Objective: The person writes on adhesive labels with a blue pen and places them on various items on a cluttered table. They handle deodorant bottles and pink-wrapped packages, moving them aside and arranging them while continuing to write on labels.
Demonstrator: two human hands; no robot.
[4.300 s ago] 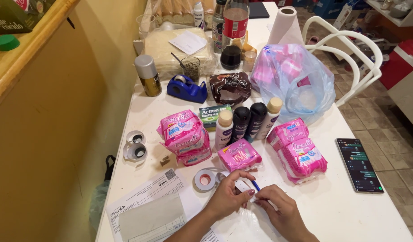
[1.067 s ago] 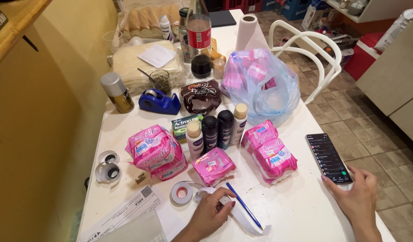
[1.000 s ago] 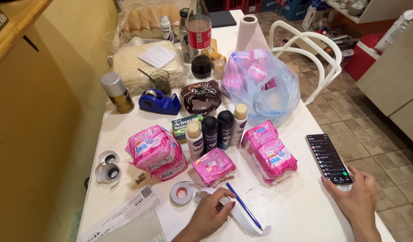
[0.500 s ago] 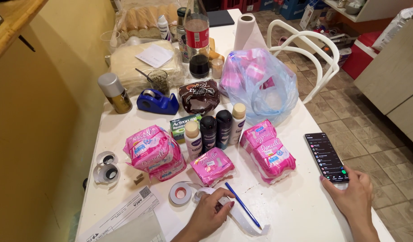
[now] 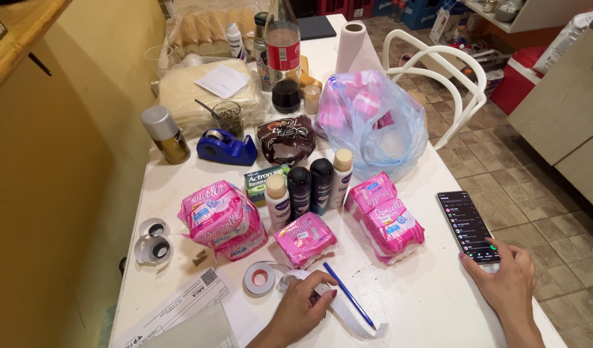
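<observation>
At a cluttered white table (image 5: 431, 303), the left hand (image 5: 303, 308) pinned a long white paper strip (image 5: 348, 316) flat beside a blue pen (image 5: 349, 296), while the right hand (image 5: 502, 283) gripped a black smartphone's (image 5: 468, 226) lower edge, thumb on its screen.

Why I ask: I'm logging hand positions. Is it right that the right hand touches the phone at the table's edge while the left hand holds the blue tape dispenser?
Not quite. The head view shows the right hand touching the phone at the table edge, but the left hand rests by the pen and paper strip. The blue tape dispenser stands untouched, farther back.
</observation>
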